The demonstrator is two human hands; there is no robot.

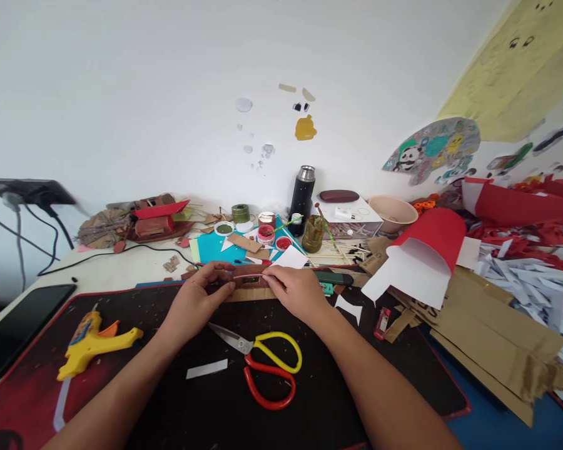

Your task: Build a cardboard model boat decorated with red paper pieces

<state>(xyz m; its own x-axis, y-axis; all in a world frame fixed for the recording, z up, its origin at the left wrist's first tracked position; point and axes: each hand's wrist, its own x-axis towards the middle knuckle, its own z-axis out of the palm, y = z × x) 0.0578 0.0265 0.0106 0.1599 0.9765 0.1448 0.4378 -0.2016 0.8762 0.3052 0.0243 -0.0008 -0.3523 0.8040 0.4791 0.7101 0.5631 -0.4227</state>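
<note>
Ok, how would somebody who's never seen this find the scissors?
Find the red-edged black desk mat, then look between the left forearm and right forearm. The scissors lie there beside a white paper strip. One handle loop is yellow and the other red, unlike the mostly yellow glue gun.

From our seat, the white table (141, 269) carries a dark, red-edged mat (328, 400) nearest us; beyond that we see on it a black cable (141, 245) at eleven o'clock, a blue sheet (209, 250) and black flask (303, 197) near twelve, and a white box (359, 229) toward one.
</note>
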